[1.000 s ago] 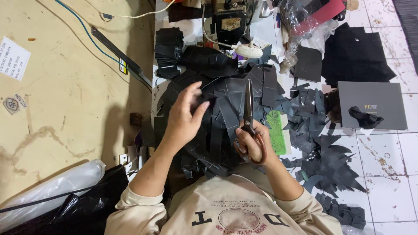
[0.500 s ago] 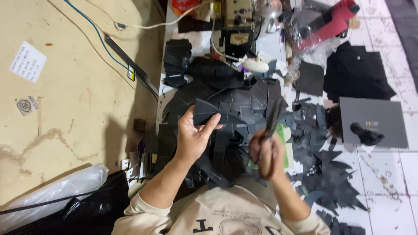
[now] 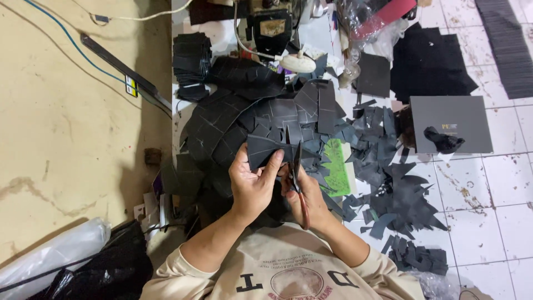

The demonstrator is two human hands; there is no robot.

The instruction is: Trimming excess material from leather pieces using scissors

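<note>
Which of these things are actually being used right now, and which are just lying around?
In use: left hand holding a dark sheet; right hand working scissors on it.

Lying about: grey box, green card, offcuts, plastic bag, sewing machine.

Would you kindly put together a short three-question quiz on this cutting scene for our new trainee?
1. True or false: the left hand holds a dark piece of material.
2. Which tool is in the right hand? A) scissors B) hammer C) brush
3. Fill in: the flat grey box on the tiled floor lies to the person's ____ side.

Key
1. True: the fingers pinch the piece above the pile of dark cut pieces.
2. A: the scissors point up towards the piece.
3. Right; loose dark offcuts lie between it and the hands.
</note>
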